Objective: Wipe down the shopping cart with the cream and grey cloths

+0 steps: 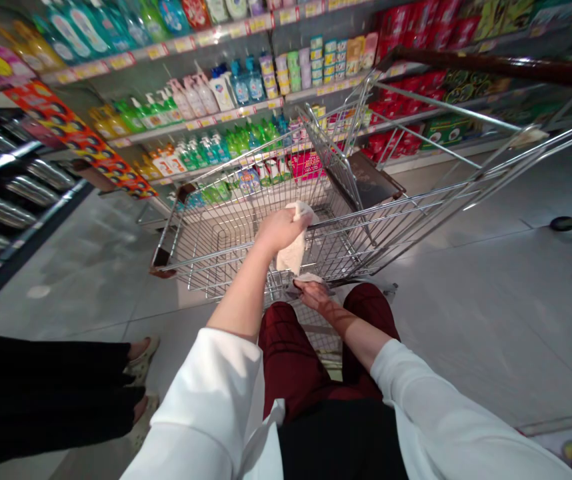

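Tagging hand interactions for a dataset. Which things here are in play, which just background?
In play: left hand gripping white cloth; right hand at near end of wire shopping cart.
Background: shelved bottles; steel items on rack; nearby person's black trousers.

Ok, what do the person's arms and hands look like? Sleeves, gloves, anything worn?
Loose white long sleeves on both arms, the left sleeve and right sleeve, ending partway down the forearms. The left hand and right hand are bare, no gloves. No watch or band shows on either forearm.

Stocked shelves [226,115] line a pale tiled floor [476,313].
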Demonstrator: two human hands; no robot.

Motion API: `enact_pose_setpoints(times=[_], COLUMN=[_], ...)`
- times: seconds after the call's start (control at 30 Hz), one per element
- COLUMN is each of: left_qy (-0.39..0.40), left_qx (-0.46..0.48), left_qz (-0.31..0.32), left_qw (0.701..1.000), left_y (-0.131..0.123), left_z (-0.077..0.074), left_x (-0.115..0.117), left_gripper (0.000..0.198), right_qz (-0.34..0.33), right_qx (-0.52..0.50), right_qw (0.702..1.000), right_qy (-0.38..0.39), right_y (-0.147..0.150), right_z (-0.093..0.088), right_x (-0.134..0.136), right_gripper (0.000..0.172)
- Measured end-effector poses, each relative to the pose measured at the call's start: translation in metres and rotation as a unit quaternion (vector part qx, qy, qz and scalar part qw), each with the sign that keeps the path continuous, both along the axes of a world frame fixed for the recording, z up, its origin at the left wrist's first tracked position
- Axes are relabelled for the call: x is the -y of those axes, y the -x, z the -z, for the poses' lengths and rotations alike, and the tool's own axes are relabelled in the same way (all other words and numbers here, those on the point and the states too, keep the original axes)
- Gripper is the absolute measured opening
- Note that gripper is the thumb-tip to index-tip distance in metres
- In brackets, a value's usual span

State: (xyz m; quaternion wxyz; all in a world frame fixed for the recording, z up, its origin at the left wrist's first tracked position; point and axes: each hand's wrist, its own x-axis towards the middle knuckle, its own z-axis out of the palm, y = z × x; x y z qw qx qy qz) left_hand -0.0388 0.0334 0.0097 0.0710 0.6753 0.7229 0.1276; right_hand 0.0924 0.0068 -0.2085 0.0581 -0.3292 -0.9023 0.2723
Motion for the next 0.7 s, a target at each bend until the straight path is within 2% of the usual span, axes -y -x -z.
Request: enact_pose_setpoints(times=[0.23, 0.5, 0.7], left_qy=[-0.003, 0.005, 0.003], left_qx=[0.004, 0.017, 0.014], left_qz=[-0.003, -0.012, -0.011], left_qw=[1.000, 1.000, 1.000], left_y=[-0.001, -0.001, -0.001], left_z=[-0.001, -0.001, -0.001], left_x=[0.001, 0.001, 0.000], left_gripper=[0.058, 0.055, 0.059], right_qz=[-0.017, 0.002, -0.041], right_qx=[0.000, 0.017, -0.026], right_qw=[0.998, 0.999, 0.998], right_qy=[-0.059, -0.049, -0.045], right_y=[0.023, 0.024, 0.059], right_z=[-0.025, -0.005, -0.029], right_x=[0.002, 0.015, 0.017], right_gripper=[0.035, 0.030, 0.025])
